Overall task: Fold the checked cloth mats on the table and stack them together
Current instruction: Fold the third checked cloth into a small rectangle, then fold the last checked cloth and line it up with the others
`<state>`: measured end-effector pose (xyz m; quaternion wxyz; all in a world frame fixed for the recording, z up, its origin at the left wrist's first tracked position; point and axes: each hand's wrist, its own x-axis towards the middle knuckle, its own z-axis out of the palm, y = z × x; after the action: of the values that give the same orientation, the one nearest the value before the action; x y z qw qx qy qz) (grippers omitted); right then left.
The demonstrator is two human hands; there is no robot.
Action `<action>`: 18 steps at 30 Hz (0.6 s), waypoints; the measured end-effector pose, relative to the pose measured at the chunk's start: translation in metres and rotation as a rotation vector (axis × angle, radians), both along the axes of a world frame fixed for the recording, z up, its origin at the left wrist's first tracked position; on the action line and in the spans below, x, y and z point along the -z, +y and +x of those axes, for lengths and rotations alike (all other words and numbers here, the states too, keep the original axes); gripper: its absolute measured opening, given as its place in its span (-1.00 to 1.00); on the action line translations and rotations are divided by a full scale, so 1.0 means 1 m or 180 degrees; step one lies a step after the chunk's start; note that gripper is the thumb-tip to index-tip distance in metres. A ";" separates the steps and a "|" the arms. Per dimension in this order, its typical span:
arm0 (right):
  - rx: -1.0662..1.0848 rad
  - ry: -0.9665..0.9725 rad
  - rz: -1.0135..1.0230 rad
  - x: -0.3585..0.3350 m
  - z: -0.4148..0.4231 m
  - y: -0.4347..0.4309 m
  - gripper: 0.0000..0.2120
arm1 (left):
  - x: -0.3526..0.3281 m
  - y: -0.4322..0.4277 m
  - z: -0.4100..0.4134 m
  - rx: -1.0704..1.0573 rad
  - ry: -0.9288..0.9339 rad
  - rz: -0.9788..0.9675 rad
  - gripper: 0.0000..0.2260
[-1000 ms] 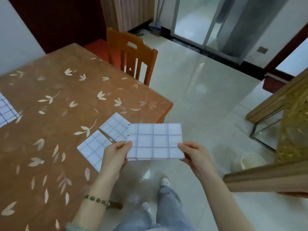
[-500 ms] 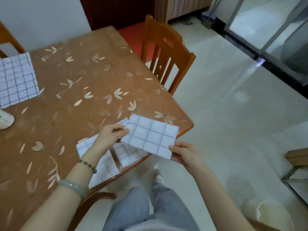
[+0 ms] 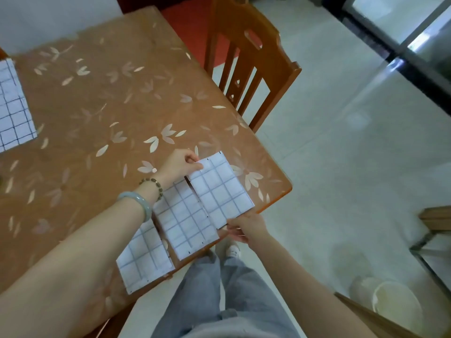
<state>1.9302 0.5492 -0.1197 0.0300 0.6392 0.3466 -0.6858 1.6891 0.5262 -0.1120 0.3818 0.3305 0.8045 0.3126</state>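
Observation:
A folded white checked mat (image 3: 219, 189) lies low over the table's near right corner. My left hand (image 3: 179, 164) pinches its far corner and my right hand (image 3: 246, 226) pinches its near corner. Two more folded checked mats lie side by side along the table's front edge: one (image 3: 186, 220) right beside the held mat, the other (image 3: 144, 259) further left, partly under my left forearm. A larger unfolded checked mat (image 3: 13, 111) lies flat at the table's far left edge, cut off by the frame.
The brown table (image 3: 109, 113) has a leaf pattern. A wooden chair (image 3: 251, 67) stands at its far right side. My legs and shoes are below the table's front edge. A pale bucket (image 3: 395, 306) sits on the floor at lower right.
Both hands have brought the folded mat from the air in front of the table down onto its corner, beside the two folded mats. The camera has tilted down and left.

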 end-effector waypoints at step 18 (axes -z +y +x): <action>-0.0746 -0.0818 0.0038 0.016 0.005 0.010 -0.73 | 0.048 -0.009 0.016 0.0205 0.0779 -0.0042 -0.83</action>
<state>1.9351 0.5587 -0.1361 0.1501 0.6770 0.4161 -0.5882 1.7048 0.5174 -0.1601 0.2928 0.3893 0.8361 0.2523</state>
